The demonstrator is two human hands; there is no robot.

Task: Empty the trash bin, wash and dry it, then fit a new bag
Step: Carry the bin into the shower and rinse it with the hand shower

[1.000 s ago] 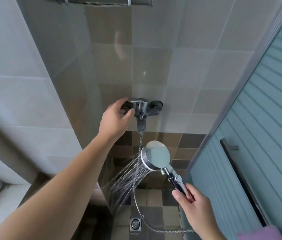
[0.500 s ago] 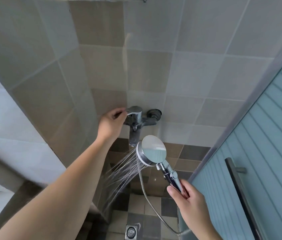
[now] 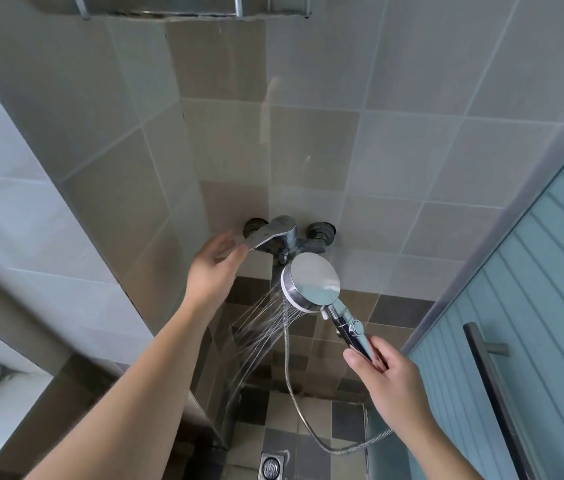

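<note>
tiled wall (image 3: 394, 161), chrome shower head (image 3: 311, 282) spraying water

Shower head (image 3: 311, 281) hangs just below wall faucet (image 3: 285, 237), floor drain (image 3: 271, 466) beneath.

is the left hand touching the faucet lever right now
Touching. The head view shows the left hand open, its fingertips meeting the tip of the faucet lever, not curled round it.

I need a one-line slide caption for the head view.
Left hand at the tap lever; right hand holds the spraying shower head.
</note>
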